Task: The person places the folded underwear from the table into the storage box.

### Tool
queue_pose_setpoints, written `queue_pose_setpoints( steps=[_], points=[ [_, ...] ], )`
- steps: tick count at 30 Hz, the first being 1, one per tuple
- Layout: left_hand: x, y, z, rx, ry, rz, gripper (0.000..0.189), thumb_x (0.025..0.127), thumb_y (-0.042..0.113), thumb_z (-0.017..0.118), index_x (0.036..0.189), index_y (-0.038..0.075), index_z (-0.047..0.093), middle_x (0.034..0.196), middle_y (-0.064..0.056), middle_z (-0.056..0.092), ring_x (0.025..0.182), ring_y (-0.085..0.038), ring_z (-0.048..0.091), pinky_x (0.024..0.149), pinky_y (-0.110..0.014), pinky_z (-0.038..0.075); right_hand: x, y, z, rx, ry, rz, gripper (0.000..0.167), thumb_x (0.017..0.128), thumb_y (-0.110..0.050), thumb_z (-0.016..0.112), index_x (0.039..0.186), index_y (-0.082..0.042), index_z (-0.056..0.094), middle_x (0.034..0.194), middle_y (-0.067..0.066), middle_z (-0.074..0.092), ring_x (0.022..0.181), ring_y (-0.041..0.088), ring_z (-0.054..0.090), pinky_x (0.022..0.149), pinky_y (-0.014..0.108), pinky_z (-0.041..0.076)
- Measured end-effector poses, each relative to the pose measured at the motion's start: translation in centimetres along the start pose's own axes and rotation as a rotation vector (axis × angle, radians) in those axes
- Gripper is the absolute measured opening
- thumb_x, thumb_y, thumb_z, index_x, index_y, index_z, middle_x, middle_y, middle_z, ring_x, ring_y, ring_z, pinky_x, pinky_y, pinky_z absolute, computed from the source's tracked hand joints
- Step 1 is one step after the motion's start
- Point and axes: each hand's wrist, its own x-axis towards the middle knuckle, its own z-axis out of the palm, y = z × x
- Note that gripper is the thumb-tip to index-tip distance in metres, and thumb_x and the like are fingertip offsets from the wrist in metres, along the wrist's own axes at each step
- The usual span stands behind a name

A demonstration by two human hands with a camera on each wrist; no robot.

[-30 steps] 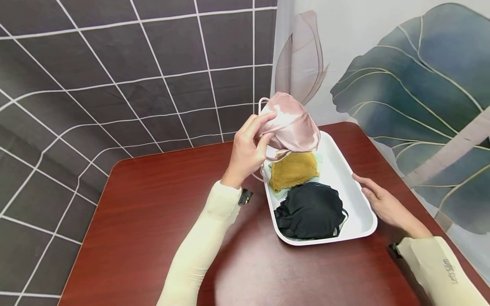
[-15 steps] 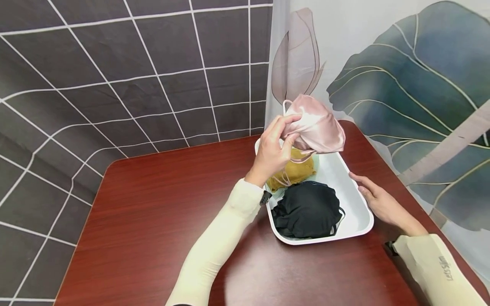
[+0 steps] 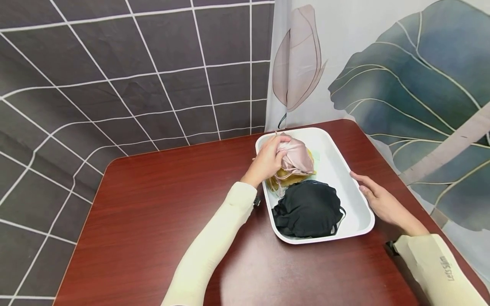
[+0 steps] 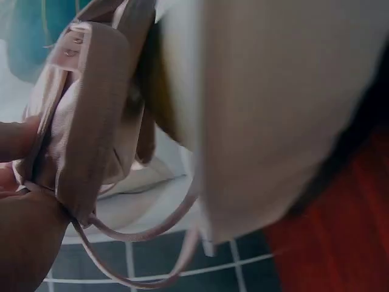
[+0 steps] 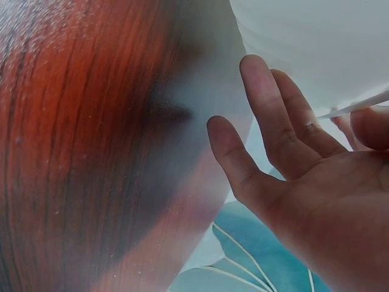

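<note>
A pink satin bra [image 3: 296,157] lies low over a mustard-yellow folded garment [image 3: 285,182] at the far left of a white tray [image 3: 346,187]. My left hand [image 3: 268,159] pinches its left side between thumb and fingers. Close up in the left wrist view, the bra [image 4: 91,121] shows its band, small metal hooks and looped straps dangling by the tray wall. A black folded bra [image 3: 308,208] sits at the tray's near end. My right hand [image 3: 379,202] rests against the tray's right rim, its fingers [image 5: 261,91] mostly straight along the outer wall.
The tray stands on a reddish-brown wooden table [image 3: 160,221]. A dark curtain with white grid lines [image 3: 172,72] hangs behind and to the left. A leaf-patterned curtain [image 3: 413,85] hangs along the right side.
My left hand first carried the raised pink bra rightward over the tray, then lowered it onto the mustard garment, drawing slightly back left. My right hand has stayed at the rim.
</note>
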Motion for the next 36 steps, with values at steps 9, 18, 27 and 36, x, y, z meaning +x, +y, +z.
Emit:
queue_pose_setpoints(
  steps=[9, 18, 27, 36],
  points=[
    [-0.5, -1.5, 0.8, 0.126, -0.104, -0.200, 0.034, 0.089, 0.012, 0.065, 0.122, 0.015, 0.057, 0.121, -0.003, 0.058, 0.115, -0.017, 0.049, 0.096, -0.026, 0.036, 0.1, 0.0, 0.0, -0.006, -0.005, -0.004, 0.046, 0.103, -0.017, 0.036, 0.147, -0.004, 0.029, 0.144, 0.030, 0.029, 0.124, 0.054, 0.031, 0.091, 0.068, 0.026],
    [-1.2, -2.0, 1.4, 0.265, -0.201, -0.313, 0.037, 0.090, 0.027, 0.065, 0.127, 0.023, 0.059, 0.110, -0.006, 0.060, 0.111, -0.022, 0.046, 0.083, -0.033, 0.040, 0.4, 0.0, 0.1, -0.015, -0.013, -0.006, 0.046, 0.103, -0.017, 0.037, 0.147, -0.004, 0.030, 0.144, 0.030, 0.030, 0.123, 0.054, 0.033, 0.090, 0.068, 0.028],
    [-2.2, -2.1, 0.3, 0.289, -0.135, -0.266, 0.049, 0.089, 0.035, 0.063, 0.135, 0.021, 0.053, 0.136, -0.010, 0.045, 0.122, -0.026, 0.034, 0.094, -0.040, 0.032, 0.7, 0.4, -0.1, -0.042, -0.019, -0.005, 0.046, 0.103, -0.018, 0.036, 0.147, -0.005, 0.029, 0.143, 0.030, 0.031, 0.122, 0.053, 0.034, 0.091, 0.066, 0.029],
    [-6.8, -1.9, -2.8, 0.242, -0.090, -0.252, 0.055, 0.090, 0.032, 0.062, 0.139, 0.014, 0.046, 0.142, -0.013, 0.040, 0.126, -0.027, 0.032, 0.095, -0.046, 0.029, 0.9, -0.1, -1.5, -0.167, -0.070, 0.023, 0.042, 0.099, -0.013, 0.048, 0.139, -0.003, 0.039, 0.135, 0.032, 0.040, 0.110, 0.049, 0.048, 0.085, 0.063, 0.038]
  ],
)
